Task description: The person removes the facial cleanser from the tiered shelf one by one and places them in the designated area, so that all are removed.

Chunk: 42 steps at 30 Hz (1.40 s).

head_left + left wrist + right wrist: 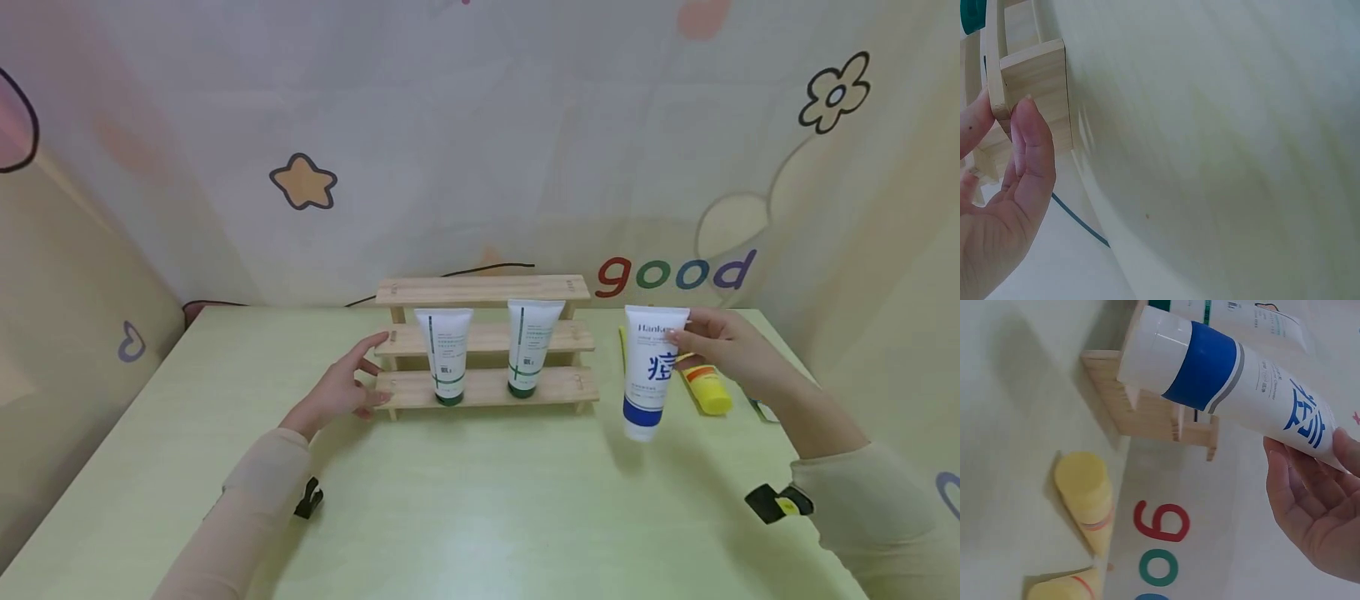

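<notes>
A three-step wooden rack (487, 387) stands at the back of the table. Two white tubes with green caps, one at left (448, 350) and one at right (534, 342), stand on its lowest step. My left hand (341, 387) holds the rack's left end, thumb and fingers pinching the shelf edge (997, 94) in the left wrist view. Right of the rack, my right hand (723, 346) pinches a white squeeze tube (651, 358) by its flat upper end. This tube has a blue band and blue lettering, and its white cap (1154, 350) points down above the table.
Behind the right hand a yellow tube (707, 387) lies on the table (480, 500). The right wrist view shows a second yellow tube (1063, 587) near it. A patterned curtain (480, 167) hangs behind the table, with a dark cord (487, 267) in front.
</notes>
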Motion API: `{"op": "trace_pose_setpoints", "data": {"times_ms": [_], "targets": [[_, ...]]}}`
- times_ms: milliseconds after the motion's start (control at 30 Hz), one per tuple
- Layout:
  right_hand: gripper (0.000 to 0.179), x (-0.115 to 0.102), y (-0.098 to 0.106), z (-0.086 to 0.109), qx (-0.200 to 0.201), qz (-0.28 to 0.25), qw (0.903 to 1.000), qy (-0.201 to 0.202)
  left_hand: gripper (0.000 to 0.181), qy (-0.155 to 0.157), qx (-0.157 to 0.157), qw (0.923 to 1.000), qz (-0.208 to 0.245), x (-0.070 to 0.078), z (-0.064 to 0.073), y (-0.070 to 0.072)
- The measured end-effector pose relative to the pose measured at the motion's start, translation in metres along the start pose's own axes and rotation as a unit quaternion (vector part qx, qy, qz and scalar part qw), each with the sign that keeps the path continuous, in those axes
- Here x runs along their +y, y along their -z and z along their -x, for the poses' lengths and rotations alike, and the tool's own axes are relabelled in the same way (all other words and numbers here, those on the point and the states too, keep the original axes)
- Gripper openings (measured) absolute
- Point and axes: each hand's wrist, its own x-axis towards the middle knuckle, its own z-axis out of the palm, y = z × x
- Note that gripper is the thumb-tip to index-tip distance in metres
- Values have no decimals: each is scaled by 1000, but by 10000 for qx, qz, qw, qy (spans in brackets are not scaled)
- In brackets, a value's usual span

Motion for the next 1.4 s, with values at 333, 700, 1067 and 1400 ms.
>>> {"op": "trace_pose_setpoints", "data": {"times_ms": [333,700,1067,1400], "targets": [[57,53,-22,10,-809,-1127,9848,-1042,90,122,40,9999,-12,-2,0,2],[40,86,-30,6,-1165,-1299,9724,-1547,89,56,11,10000,-23,-1,-2,3],[51,109,-35,5,-1351,-1126,9666,-1864,90,75,-46,10000,-9,3,-1,2],[60,86,-16,11,-885,-172,9904,-1047,90,123,-12,9999,-23,2,-1,0]]}}
